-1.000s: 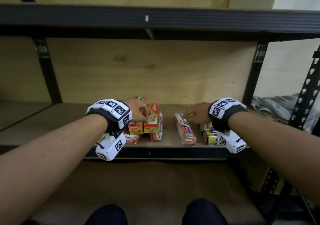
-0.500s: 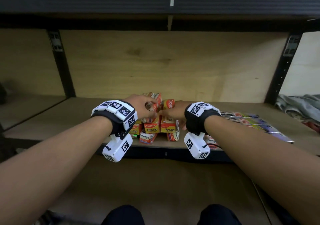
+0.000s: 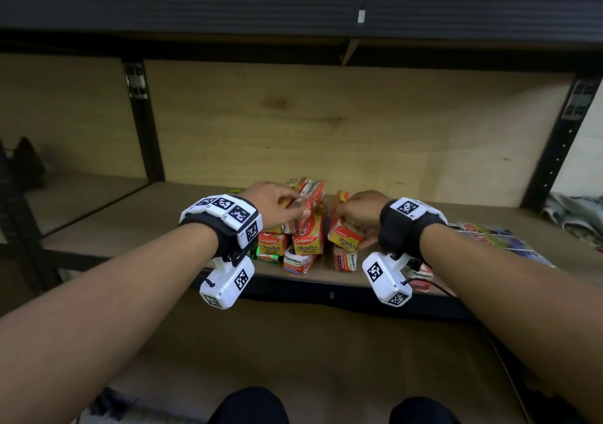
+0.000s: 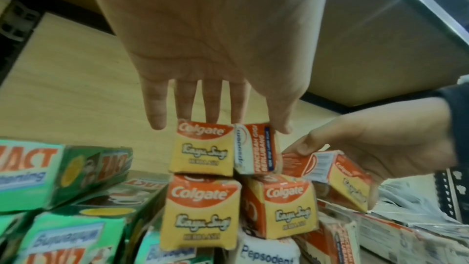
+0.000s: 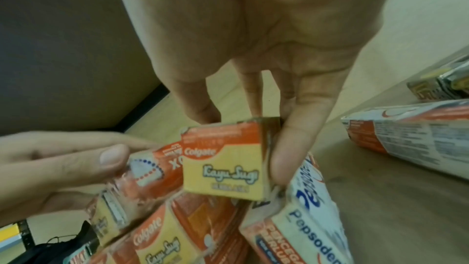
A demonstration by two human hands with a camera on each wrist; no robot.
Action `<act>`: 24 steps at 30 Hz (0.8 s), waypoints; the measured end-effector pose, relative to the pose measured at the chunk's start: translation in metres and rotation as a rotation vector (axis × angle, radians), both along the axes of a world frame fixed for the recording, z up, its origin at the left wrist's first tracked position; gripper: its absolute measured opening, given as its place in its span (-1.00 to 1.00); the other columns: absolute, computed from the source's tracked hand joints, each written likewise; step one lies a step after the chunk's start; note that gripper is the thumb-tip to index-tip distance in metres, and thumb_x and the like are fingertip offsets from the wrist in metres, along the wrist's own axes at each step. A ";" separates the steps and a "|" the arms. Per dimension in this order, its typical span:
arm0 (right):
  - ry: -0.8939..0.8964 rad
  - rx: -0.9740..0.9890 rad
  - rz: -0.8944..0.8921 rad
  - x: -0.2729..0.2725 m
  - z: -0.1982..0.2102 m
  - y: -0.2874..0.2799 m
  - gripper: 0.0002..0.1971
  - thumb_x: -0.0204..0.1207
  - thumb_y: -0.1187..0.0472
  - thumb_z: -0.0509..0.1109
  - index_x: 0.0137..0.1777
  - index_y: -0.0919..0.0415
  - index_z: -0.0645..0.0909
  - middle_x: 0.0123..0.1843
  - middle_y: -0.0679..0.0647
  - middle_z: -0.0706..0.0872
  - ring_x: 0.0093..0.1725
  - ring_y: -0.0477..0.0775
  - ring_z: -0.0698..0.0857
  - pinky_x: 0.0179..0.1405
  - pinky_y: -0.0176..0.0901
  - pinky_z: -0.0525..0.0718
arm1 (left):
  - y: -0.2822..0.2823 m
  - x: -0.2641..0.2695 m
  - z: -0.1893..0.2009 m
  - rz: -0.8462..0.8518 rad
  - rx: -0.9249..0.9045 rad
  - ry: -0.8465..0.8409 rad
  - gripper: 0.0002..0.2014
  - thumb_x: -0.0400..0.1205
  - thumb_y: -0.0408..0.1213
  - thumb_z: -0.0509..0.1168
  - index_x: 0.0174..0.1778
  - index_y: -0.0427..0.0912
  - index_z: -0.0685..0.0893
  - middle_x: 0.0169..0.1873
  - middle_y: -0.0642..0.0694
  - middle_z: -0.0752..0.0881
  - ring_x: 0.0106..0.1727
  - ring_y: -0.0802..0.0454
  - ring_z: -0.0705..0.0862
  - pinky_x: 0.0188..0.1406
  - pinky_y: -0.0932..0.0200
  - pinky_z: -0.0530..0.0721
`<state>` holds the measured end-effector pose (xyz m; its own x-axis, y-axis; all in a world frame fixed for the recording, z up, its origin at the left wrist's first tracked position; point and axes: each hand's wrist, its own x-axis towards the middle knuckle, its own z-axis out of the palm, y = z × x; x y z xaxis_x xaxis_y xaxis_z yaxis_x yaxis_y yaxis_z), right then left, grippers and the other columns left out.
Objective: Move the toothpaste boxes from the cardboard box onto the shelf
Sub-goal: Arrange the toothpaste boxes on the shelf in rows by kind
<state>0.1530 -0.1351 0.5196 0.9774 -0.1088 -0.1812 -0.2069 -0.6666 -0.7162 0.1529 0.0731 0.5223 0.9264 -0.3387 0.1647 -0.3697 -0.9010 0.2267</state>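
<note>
From the head view, a stack of orange-and-yellow cardboard toothpaste boxes already sits on the front of the plywood shelf with its black metal frame. More flat toothpaste cartons lie on the shelf to the right. The left hand reaches over the top of the stack; the right hand holds an orange-and-yellow Colgate box at the stack's right side. The cardboard box the task speaks of is nowhere in sight, so how many remain to move cannot be judged.

In the left wrist view, the left hand's fingers are stretched out nearly straight, tips touching the two topmost boxes, with the thumb beside one of them; this reads as steadying, not a closed grip. Green cartons lie stacked to the left of the stack.

In the right wrist view, the right hand's grip is closed on the Colgate box, thumb on one side and fingers on the other, held tilted against the stack above a white Pepsodent carton. Judging from this, one box is just being placed.
</note>
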 end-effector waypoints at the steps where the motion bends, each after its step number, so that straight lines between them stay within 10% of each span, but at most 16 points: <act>1: -0.013 0.022 -0.002 -0.003 0.003 -0.001 -0.66 0.38 0.04 0.51 0.08 0.20 0.66 0.01 0.21 0.79 -0.10 0.24 0.81 -0.17 0.21 0.83 | 0.004 -0.001 0.001 0.023 -0.005 0.009 -0.33 0.56 0.41 0.17 0.53 0.17 0.48 0.55 0.00 0.48 0.48 -0.07 0.50 0.35 0.11 0.48; 9: -0.213 0.073 0.069 -0.003 0.043 0.019 -0.71 0.47 0.12 0.49 0.19 0.11 0.65 0.17 0.11 0.70 0.01 0.20 0.75 -0.24 0.08 0.83 | 0.059 0.005 -0.002 0.189 0.094 0.011 -0.39 0.64 0.29 0.17 0.54 0.04 0.50 0.53 -0.08 0.51 0.47 -0.12 0.52 0.39 0.04 0.50; 13: -0.256 0.018 0.197 0.007 0.057 0.050 -0.60 0.45 0.13 0.49 0.31 0.00 0.68 0.20 -0.13 0.66 0.24 0.08 0.71 0.12 -0.04 0.77 | 0.085 0.009 -0.010 0.272 0.130 0.039 -0.40 0.63 0.27 0.22 0.54 0.06 0.51 0.52 -0.12 0.52 0.47 -0.16 0.52 0.34 0.05 0.53; 24: -0.148 -0.162 0.312 0.033 0.048 0.155 -0.79 0.44 0.09 0.46 -0.02 0.19 0.67 0.14 0.21 0.75 0.14 0.20 0.76 0.11 0.15 0.77 | 0.138 0.016 -0.043 0.252 0.021 0.081 -0.54 0.67 0.10 0.26 0.52 0.25 0.50 0.38 -0.05 0.65 0.32 -0.06 0.65 0.24 0.12 0.62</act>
<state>0.1863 0.0195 0.5676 0.9823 0.1827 -0.0404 0.1218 -0.7885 -0.6029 0.1689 0.2116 0.4791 0.9918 -0.0978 0.0818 -0.1141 -0.9672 0.2269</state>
